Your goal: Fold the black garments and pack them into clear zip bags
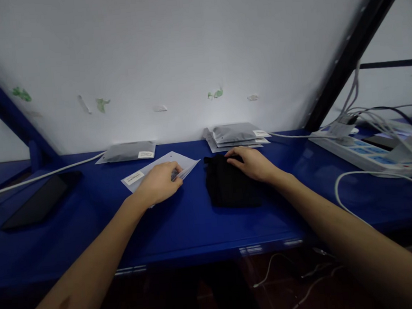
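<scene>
My left hand (161, 181) is closed on a grey-white plastic bag (172, 158) with a barcode label, pinching it near its right edge, which stands slightly apart. On the right, a folded black cloth (232, 186) lies flat on the blue table (183, 232). My right hand (251, 163) rests at its upper right corner, thumb and fingers bent around the fabric. The kind of garment cannot be made out. A gap of bare table separates the bag from the cloth.
Behind lie a filled grey bag (129, 151) and a stack of filled grey bags (236, 133). A dark tablet-like slab (40, 201) is at left. A power strip (362, 151) with tangled cables occupies the right. A white wall (170, 57) stands at the back.
</scene>
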Tool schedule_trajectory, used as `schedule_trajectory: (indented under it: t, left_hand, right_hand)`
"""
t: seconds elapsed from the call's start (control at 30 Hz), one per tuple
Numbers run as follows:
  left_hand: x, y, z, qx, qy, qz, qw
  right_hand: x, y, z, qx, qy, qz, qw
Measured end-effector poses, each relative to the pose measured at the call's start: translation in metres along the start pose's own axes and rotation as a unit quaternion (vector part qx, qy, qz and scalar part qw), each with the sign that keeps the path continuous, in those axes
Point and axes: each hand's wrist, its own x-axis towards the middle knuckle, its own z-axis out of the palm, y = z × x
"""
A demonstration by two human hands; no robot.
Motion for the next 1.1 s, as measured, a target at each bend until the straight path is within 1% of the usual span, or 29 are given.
schedule_trajectory:
  t: [0.1,0.23,0.33,0.5,0.67,0.77,0.87,0.97,1.03,1.1]
  left_hand:
    - [-0.001,0.002,0.001,-0.019,0.0,-0.003,1.0]
    - [-0.003,0.002,0.001,-0.031,-0.029,0.006,0.999]
    - [-0.003,0.001,0.002,-0.023,-0.026,0.027,0.999]
    - [-0.002,-0.002,0.003,-0.015,-0.022,0.033,0.999]
    - [-0.001,-0.002,0.004,-0.01,-0.024,0.029,0.999]
    - [0.0,-0.002,0.005,-0.011,-0.008,0.021,1.0]
    - [0.002,-0.002,0.006,-0.013,0.007,0.028,1.0]
    - [0.002,-0.001,0.007,-0.011,0.014,0.033,0.999]
    - [0.002,0.001,0.007,-0.013,0.017,0.031,0.999]
    - [0.003,0.003,0.007,-0.023,0.022,0.029,0.999]
  right_hand:
    - [0.0,0.002,0.002,-0.003,-0.008,0.012,1.0]
    - [-0.001,0.01,0.005,-0.066,-0.01,0.049,0.997]
    - [-0.001,0.014,0.005,-0.101,-0.015,0.063,0.993]
    - [0.0,0.01,-0.001,-0.102,-0.033,0.033,0.994]
    - [-0.001,0.002,-0.007,-0.046,-0.043,0.025,0.998]
    - [-0.002,-0.003,-0.008,-0.01,-0.051,0.01,0.999]
    - [-0.003,-0.008,-0.009,0.015,-0.069,-0.021,0.997]
    - [-0.002,-0.018,-0.009,0.017,-0.082,-0.061,0.995]
    - [0.0,-0.029,-0.01,0.007,-0.075,-0.086,0.993]
    - [0.002,-0.043,-0.01,-0.013,-0.049,-0.112,0.992]
